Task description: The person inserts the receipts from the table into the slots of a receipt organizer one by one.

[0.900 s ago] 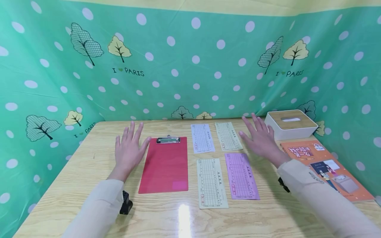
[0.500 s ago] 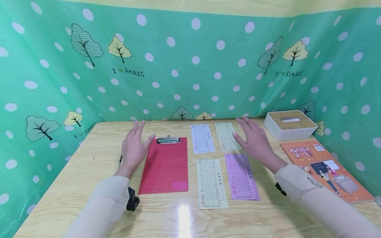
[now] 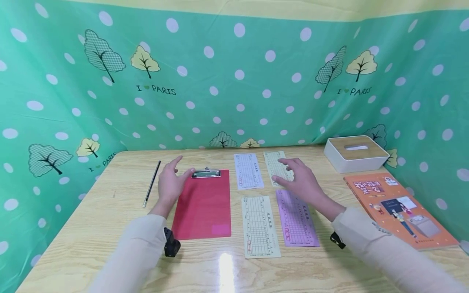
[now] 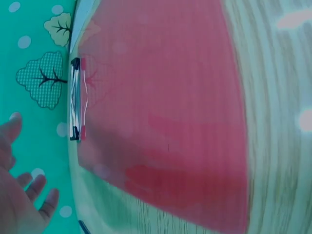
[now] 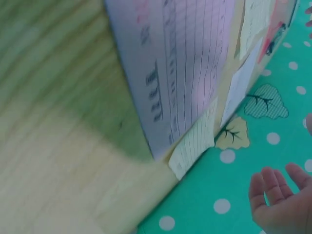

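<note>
In the head view the left hand (image 3: 171,183) hovers at the upper left corner of a red clipboard (image 3: 203,207), holding nothing, its fingers loosely bent. The right hand (image 3: 301,182) is held above the slips, fingers apart and slightly bent, and covers part of a pale green slip (image 3: 276,165) and the top of a purple slip (image 3: 298,219). A white slip (image 3: 248,171) and a larger pale green slip (image 3: 260,228) lie between the clipboard and those two. The left wrist view shows the clipboard (image 4: 165,107) with its metal clip; the right wrist view shows the purple slip (image 5: 180,63).
A black pen or pencil (image 3: 152,184) lies left of the left hand. At the right are a white tissue box with a wooden lid (image 3: 355,152) and an orange book (image 3: 401,209). A green dotted curtain (image 3: 238,85) stands behind the wooden table (image 3: 91,228).
Both hands have moved inward, the left to the right and the right to the left and lower. Their fingers are more bent. The pen, hidden at first behind the left hand, is in full view.
</note>
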Tool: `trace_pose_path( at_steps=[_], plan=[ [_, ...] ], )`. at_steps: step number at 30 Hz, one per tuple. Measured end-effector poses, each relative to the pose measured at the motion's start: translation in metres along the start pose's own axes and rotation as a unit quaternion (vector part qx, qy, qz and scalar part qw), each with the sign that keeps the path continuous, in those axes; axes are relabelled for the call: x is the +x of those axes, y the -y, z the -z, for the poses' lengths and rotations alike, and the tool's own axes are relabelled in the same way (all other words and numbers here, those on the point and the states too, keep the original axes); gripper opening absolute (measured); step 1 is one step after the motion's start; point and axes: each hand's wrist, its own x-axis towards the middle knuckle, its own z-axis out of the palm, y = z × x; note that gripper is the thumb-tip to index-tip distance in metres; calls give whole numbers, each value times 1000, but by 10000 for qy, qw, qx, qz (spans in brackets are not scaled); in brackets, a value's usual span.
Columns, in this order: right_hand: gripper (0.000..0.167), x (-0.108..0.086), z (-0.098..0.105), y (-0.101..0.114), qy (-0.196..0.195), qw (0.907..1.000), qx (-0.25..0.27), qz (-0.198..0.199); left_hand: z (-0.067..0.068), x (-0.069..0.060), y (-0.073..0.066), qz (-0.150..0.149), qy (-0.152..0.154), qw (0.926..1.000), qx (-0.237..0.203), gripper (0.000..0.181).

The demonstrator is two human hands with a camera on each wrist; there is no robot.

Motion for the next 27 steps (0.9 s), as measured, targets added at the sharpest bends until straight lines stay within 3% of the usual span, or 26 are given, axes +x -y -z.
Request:
trace_pose_path(
  at_steps=[12,27],
  plan=[
    [62,-8,-22,-2,541,9929,832,-652,-19,4,2,106,187,9994,265,58],
    [61,-14,-36,2,899,9886,922,-777,-32,10,8,324,228,9987,326,54]
  ],
)
